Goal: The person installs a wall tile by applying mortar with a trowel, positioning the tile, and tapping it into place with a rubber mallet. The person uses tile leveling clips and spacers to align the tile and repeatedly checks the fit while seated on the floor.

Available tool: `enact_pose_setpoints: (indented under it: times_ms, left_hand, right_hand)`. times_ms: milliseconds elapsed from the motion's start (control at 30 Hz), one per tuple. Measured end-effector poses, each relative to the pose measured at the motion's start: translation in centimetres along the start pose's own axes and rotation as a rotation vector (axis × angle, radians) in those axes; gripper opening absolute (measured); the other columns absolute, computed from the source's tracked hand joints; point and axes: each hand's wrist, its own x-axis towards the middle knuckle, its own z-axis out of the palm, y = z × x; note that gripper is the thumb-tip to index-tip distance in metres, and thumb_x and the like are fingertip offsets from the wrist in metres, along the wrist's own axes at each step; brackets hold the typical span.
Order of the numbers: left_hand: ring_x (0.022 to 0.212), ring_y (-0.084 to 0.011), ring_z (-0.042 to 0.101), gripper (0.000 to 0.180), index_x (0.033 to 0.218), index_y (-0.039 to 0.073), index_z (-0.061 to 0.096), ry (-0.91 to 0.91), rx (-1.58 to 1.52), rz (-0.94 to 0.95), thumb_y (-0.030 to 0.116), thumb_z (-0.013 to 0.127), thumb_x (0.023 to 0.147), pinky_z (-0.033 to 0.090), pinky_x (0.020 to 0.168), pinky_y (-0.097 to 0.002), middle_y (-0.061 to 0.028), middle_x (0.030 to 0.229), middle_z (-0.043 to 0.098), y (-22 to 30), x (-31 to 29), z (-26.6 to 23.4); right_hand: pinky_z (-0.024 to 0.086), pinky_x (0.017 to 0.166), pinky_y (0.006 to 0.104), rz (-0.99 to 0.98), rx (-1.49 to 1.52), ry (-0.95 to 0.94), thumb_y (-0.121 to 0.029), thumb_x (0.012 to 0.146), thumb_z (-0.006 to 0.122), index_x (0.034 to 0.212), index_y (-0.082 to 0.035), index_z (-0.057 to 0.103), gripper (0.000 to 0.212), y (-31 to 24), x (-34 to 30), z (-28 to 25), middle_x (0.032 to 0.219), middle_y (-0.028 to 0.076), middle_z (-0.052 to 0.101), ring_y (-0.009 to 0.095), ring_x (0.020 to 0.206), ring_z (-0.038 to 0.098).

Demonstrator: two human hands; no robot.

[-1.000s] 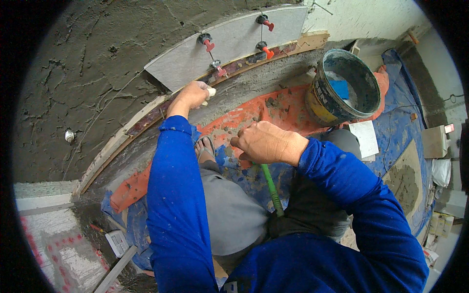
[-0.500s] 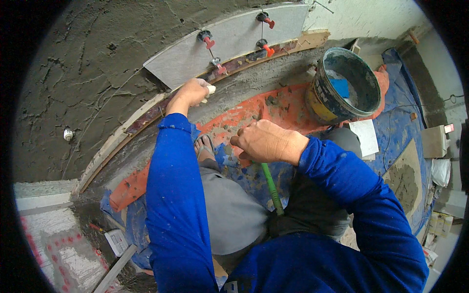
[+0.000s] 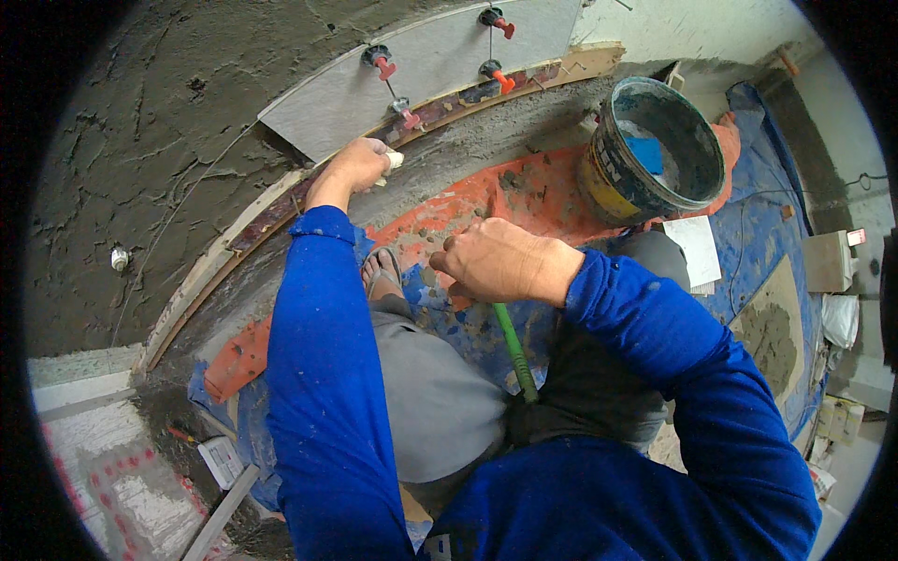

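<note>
Along the foot of the mortar-coated wall (image 3: 140, 168), a curved ledge (image 3: 192, 285) bounds the work on the far left side. Left hand has the wall hard by; between the two hands, open air over the orange sheet (image 3: 454, 201). Beyond the right hand, toward the far right, the bucket's (image 3: 608, 173) rim limits reach; a blue piece (image 3: 644, 154) sits inside it.

Left arm stretched well forward, sleeve up to the wrist; left hand (image 3: 352, 173) bent over the ledge, fingers gathered around a pale piece (image 3: 394, 161) that pokes out on their right. Right elbow bent out wide, forearm angled in across the body; right hand (image 3: 505, 264) curled, knuckles up. Green handle (image 3: 514, 351) slants from the lap up to the right hand and drops from sight beneath it; I can't tell whether the fingers grip it.

Grey tile (image 3: 327, 117) stands on the ledge, its lower left corner just beside the left hand; contact I can't make out. Red-handled clips (image 3: 383, 64) dot its face and lower edge, ahead of both hands.
</note>
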Motion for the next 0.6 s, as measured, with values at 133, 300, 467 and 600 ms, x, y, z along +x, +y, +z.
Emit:
enact_pose_setpoints:
  times_ms: [133, 300, 467, 600]
  left_hand:
    - [0.065, -0.017, 0.061, 0.025, 0.107, 0.007, 0.073, 0.065, -0.09, 0.013, 0.024, 0.065, 0.09, 0.048, 0.058, -0.0358, -0.0069, 0.081, 0.071, 0.11, -0.24, 0.48]
    - [0.065, -0.0169, 0.061, 0.026, 0.108, 0.006, 0.073, 0.07, -0.07, -0.006, 0.023, 0.064, 0.09, 0.049, 0.058, -0.0358, -0.0069, 0.082, 0.07, 0.29, -0.37, 0.46]
    - [0.065, -0.0165, 0.061, 0.025, 0.106, 0.007, 0.074, 0.072, -0.051, 0.018, 0.024, 0.065, 0.091, 0.049, 0.058, -0.0355, -0.0066, 0.081, 0.07, 0.37, -0.5, 0.38]
    - [0.077, -0.0165, 0.068, 0.033, 0.115, 0.007, 0.072, 0.018, -0.015, 0.002, 0.032, 0.068, 0.094, 0.053, 0.06, -0.0336, -0.0064, 0.094, 0.073, 0.39, -0.33, 0.1]
  right_hand:
    - [0.059, 0.072, 0.0435, 0.0, -0.002, -0.02, -0.035, 0.081, 0.077, 0.108, -0.006, 0.067, 0.041, -0.01, -0.11, -0.08, 0.086, 0.015, 0.072, 0.035, 0.083, 0.073]
    - [0.059, 0.072, 0.0434, 0.022, -0.016, -0.011, -0.034, 0.083, 0.076, 0.108, -0.006, 0.067, 0.039, -0.25, -0.15, -0.34, 0.086, 0.015, 0.072, 0.035, 0.084, 0.073]
    - [0.059, 0.071, 0.0437, 0.001, -0.003, -0.007, -0.032, 0.084, 0.076, 0.108, -0.005, 0.067, 0.037, -0.22, -0.26, -0.7, 0.087, 0.015, 0.072, 0.035, 0.084, 0.073]
    - [0.059, 0.073, 0.0423, 0.03, -0.014, -0.019, -0.029, 0.077, 0.081, 0.106, -0.004, 0.069, 0.041, -0.24, -0.29, -0.99, 0.091, 0.014, 0.074, 0.032, 0.087, 0.074]
